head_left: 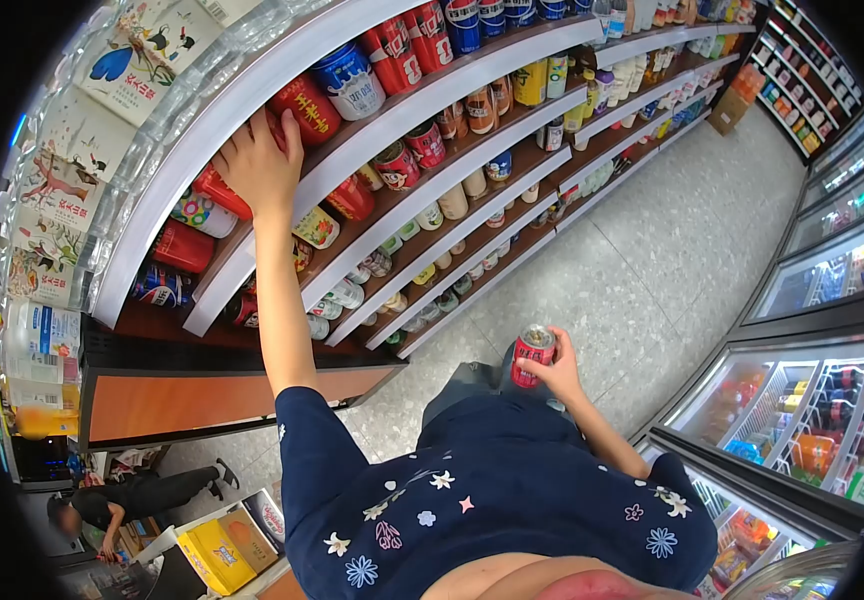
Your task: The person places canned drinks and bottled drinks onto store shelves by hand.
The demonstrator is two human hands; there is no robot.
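My left hand [257, 172] reaches up to a shelf, its fingers curled over a red can that shows between thumb and index finger and is mostly covered. Beside it stand a red can with gold characters [306, 108] and a blue and white can [350, 82]. On the other side are another red can [222, 190] and a can with coloured dots [202, 213]. Held low in front of my body, a red drink can [528, 358] is upright in my right hand [558, 366], with the thumb and fingers around its side.
Shelf edges [422, 105] run in tiers along the aisle, with several cans and bottles. Glass-door coolers [802, 405] line the right side. Grey tiled floor [642, 240] lies between. At lower left, another person [117, 510] bends near a yellow box [227, 550].
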